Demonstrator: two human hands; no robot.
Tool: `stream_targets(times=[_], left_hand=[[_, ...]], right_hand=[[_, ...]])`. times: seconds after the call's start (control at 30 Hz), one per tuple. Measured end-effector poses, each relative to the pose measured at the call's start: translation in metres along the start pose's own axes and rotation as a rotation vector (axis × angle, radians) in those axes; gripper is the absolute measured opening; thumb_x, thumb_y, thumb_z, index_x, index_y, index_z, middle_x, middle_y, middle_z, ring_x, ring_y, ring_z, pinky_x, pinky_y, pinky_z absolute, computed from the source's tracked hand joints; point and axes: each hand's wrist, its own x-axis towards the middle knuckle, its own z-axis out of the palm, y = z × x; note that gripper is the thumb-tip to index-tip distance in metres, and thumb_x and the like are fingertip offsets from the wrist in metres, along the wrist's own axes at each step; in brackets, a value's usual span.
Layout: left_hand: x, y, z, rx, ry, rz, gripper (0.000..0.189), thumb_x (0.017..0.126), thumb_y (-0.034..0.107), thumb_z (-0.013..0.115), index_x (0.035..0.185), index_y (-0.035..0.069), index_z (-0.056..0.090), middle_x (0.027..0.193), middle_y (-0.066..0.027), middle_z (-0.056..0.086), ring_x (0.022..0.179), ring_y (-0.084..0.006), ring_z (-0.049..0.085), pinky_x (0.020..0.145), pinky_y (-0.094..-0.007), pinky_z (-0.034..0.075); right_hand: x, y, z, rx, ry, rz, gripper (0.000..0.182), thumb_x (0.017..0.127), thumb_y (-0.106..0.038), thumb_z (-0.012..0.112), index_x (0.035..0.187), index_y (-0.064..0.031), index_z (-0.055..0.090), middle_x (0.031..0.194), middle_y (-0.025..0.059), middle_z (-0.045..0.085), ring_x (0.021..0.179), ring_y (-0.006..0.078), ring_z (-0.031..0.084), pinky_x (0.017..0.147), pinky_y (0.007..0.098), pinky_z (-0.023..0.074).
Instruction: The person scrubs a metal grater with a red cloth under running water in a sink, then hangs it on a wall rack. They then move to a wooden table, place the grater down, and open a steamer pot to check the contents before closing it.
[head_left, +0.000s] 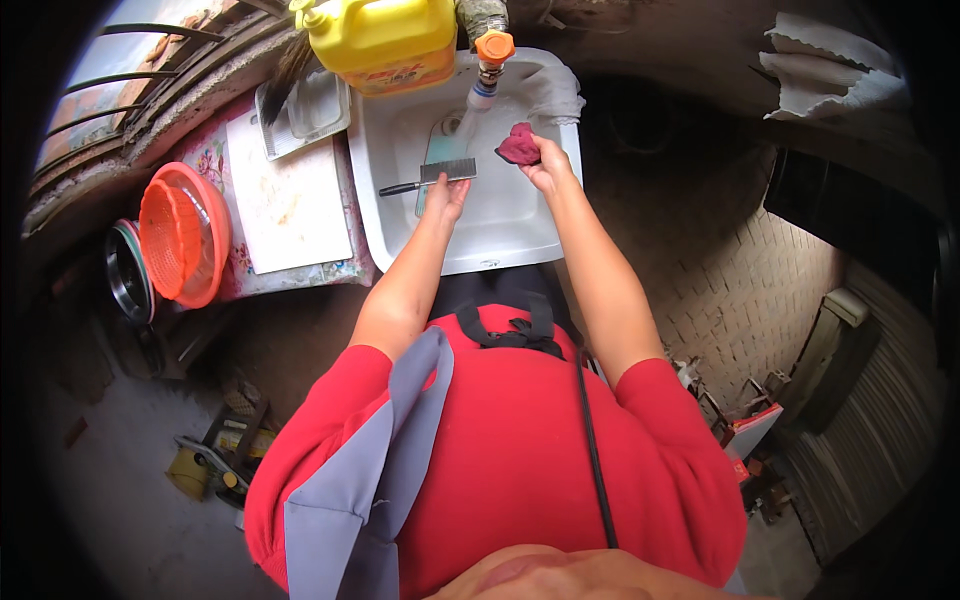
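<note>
My left hand (448, 198) grips the blade end of a knife (448, 170) with a wide, ridged metal blade; its black handle points left. Pinched in the fingers of my right hand (553, 166) is a dark red cloth (519, 145). Both hands are over a white sink basin (517, 225). Water runs from a tap with an orange knob (495, 47) into the basin. Under the knife lies a long turquoise utensil (444, 146), partly covered by the blade and the water; its kind is unclear.
A yellow jug (390, 45) stands behind the basin. On the left are a white cutting board (289, 202), clear plastic trays (307, 112), a dark brush (289, 75) and orange-red colanders (184, 232). A whitish mesh cloth (559, 94) hangs over the basin's right rim.
</note>
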Motion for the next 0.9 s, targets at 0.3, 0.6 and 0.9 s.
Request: stream_targets(times=[0.3, 0.6, 0.9], left_hand=[[0.052, -0.024, -0.006, -0.365, 0.144, -0.084, 0.034, 0.1, 0.023, 0.033, 0.12, -0.002, 0.044, 0.118, -0.0204, 0.052, 0.104, -0.032, 0.057, 0.087, -0.0403, 0.053], [-0.057, 0.017, 0.104, -0.082, -0.377, -0.253, 0.044, 0.099, 0.037, 0.032, 0.125, 0.004, 0.045, 0.126, -0.012, 0.051, 0.116, -0.0269, 0.049, 0.1, -0.0423, 0.038], [-0.069, 0.016, 0.134, 0.461, -0.404, 0.397, 0.024, 0.094, 0.02, 0.047, 0.11, 0.006, 0.059, 0.105, -0.0081, 0.063, 0.096, -0.0197, 0.06, 0.089, -0.0325, 0.044]], right_hand=[[-0.029, 0.015, -0.024, -0.245, -0.043, 0.038, 0.027, 0.091, -0.009, 0.049, 0.116, 0.0034, 0.049, 0.111, 0.0156, 0.058, 0.1, 0.0253, 0.06, 0.088, 0.04, 0.0514], [-0.001, 0.035, 0.037, -0.059, -0.256, 0.035, 0.024, 0.092, -0.014, 0.051, 0.108, 0.0041, 0.054, 0.101, 0.0165, 0.062, 0.091, 0.0269, 0.063, 0.082, 0.0371, 0.0535], [0.034, 0.042, 0.061, 0.026, -0.221, -0.138, 0.034, 0.096, -0.042, 0.042, 0.094, -0.0107, 0.057, 0.1, 0.0045, 0.059, 0.092, 0.0197, 0.057, 0.079, 0.0342, 0.0467]])
